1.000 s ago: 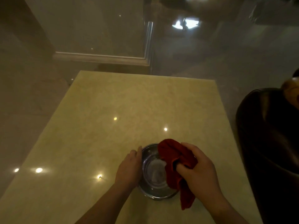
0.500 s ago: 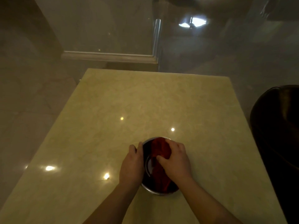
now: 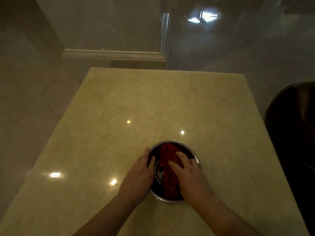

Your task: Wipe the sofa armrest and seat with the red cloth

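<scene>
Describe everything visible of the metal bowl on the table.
The metal bowl is round, shiny and silver-rimmed, with a dark inside. It stands upright on the cream marble-look table, near its close edge. The crumpled red cloth lies inside it, pressed down by the right hand. The left hand steadies the bowl's left rim, thumb hooked over the edge. Whether it holds water cannot be told.
</scene>
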